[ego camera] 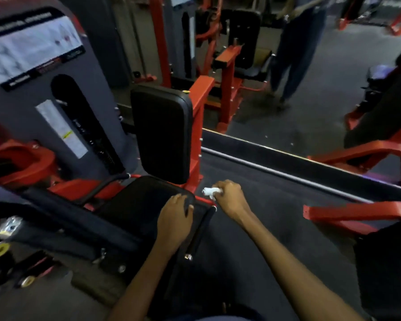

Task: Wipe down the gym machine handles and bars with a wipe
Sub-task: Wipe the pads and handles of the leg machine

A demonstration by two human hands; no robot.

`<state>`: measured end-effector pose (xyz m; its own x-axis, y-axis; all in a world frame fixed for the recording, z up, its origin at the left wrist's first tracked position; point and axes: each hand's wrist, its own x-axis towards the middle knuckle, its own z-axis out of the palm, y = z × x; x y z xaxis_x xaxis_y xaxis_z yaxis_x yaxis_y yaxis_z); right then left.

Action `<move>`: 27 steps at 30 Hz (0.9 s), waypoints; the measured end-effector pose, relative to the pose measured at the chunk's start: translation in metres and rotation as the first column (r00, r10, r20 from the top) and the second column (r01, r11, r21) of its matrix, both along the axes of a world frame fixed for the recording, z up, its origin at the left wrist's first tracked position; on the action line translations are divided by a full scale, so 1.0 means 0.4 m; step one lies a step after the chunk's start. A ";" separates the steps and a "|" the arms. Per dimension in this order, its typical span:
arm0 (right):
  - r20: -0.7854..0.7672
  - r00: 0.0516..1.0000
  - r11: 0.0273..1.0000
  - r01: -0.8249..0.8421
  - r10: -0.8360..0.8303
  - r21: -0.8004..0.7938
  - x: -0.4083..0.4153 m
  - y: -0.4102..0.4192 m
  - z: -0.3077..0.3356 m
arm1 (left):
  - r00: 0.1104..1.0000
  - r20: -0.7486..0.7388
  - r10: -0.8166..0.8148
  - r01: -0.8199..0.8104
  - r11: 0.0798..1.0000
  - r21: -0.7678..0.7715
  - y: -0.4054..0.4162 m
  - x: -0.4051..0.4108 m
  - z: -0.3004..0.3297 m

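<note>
The wipe (209, 192), a small white crumpled wad, is seen just past the right front corner of the black seat pad (139, 202), above the red frame (196, 135) of the gym machine. Its long axis is laid roughly left to right, with the free end pointed left toward the seat. It is gripped in the right hand (229, 198), whose fingers are curled tightly round it into a fist, knuckles up. The right forearm is stretched forward from the lower right. The left hand (175, 218) is laid palm down on the seat's right edge, fingers relaxed and spread, beside the black side handle (200, 230), which is angled toward the viewer. The upright black back pad (161, 133) is seen behind.
</note>
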<state>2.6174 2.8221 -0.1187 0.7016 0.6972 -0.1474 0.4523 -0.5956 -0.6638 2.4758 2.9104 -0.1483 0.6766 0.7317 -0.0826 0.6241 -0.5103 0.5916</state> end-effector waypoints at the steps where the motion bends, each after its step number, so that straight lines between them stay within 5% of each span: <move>1: -0.013 0.999 1.000 -0.030 0.030 0.008 0.021 0.015 -0.004 | 0.999 -0.017 0.042 -0.042 0.999 -0.003 0.001 0.008 -0.005; 11: -0.052 0.916 0.915 -0.392 0.398 0.092 0.159 0.264 -0.070 | 0.924 -0.064 0.376 -0.374 0.926 0.049 0.120 0.115 -0.065; 27: -0.041 0.671 0.667 -0.741 0.741 -0.072 0.240 0.783 -0.195 | 0.592 -0.303 0.747 -0.785 0.619 -0.007 0.427 0.195 -0.242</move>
<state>2.7136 3.1355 -0.1967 -0.0425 0.9732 -0.2258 0.7618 -0.1147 -0.6376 2.5537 3.0813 -0.2452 -0.1895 0.9385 -0.2886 0.8780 0.2936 0.3782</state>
